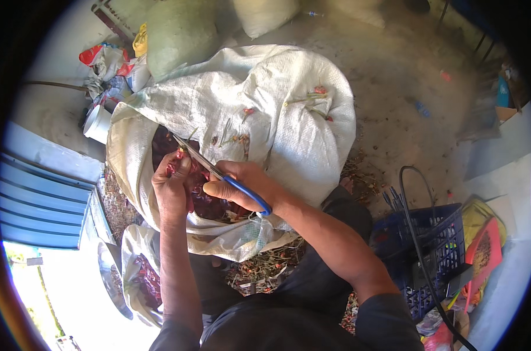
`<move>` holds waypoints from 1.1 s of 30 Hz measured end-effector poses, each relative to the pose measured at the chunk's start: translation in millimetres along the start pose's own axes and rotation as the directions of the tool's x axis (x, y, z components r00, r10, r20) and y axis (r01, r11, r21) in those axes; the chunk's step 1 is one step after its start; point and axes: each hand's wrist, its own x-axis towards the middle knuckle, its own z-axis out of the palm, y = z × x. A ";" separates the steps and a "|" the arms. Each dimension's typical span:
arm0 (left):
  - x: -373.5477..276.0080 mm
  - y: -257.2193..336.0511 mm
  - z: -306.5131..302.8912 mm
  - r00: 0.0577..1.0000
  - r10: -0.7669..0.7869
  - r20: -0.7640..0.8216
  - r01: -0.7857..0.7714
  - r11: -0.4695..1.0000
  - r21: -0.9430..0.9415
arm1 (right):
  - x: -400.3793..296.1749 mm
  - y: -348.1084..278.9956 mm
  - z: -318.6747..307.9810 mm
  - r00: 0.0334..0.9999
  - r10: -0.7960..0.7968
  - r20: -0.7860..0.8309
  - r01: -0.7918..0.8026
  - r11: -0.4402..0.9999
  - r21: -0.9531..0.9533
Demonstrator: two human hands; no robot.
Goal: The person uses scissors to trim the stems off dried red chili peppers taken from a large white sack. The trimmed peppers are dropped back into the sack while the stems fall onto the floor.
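Observation:
Between the thumb and fingers of my left hand [173, 180] are dried red chili peppers [181, 153], their green stem ends pointing up. My right hand [239, 184] grips blue-handled scissors [199, 159], whose blades lie across the stems just above my left fingertips. Both hands are over the mouth of a large white woven sack [300, 145]. Dark red dried chilies [213, 204] fill the opening beneath them. Cut stem ends [237, 139] with bits of red lie scattered on the sack's upper side.
A smaller sack of dried chilies [147, 281] stands at lower left, near a white bucket [98, 124] farther up. To the right are a dark blue plastic basket [441, 245], a black cable [412, 228] and a red dustpan [482, 252]. Stem litter [265, 267] covers the floor between my legs.

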 end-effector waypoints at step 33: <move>-151.4 -81.4 -275.1 0.788 0.259 -0.559 0.135 0.813 0.566 | 5.7 5.6 -17.1 0.984 0.129 0.125 -0.177 0.823 0.539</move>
